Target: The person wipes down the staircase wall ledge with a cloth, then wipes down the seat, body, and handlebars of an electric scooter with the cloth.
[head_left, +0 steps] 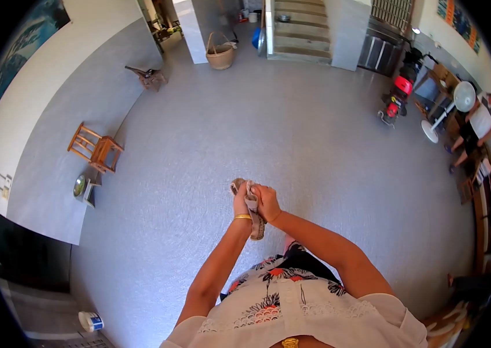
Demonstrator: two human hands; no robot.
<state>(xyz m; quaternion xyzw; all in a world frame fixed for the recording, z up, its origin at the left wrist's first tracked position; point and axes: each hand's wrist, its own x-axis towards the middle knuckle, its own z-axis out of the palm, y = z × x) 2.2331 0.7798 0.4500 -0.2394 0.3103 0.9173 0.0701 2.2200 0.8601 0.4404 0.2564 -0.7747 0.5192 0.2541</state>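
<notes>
Held out in front of me, over the grey floor (182, 151), is a beige-and-brown sandal-like item (257, 230). Its mottled brown ends stick out past my fingers at upper left and below; the middle is mostly covered, so its exact kind is unsure. My left hand (241, 202), with a gold bangle (243, 216) at the wrist, is closed around its left side. Pressed close beside it, my right hand (267, 203) grips the item from the right, fingers curled near its upper part.
Along the left wall stand a wooden chair (105, 152), a small stool (151, 79) and a white tub (90, 321). A basket (220, 56) and stairs (302, 32) are ahead. At right are a red scooter (401, 87), a fan (442, 119) and a seated person (481, 122).
</notes>
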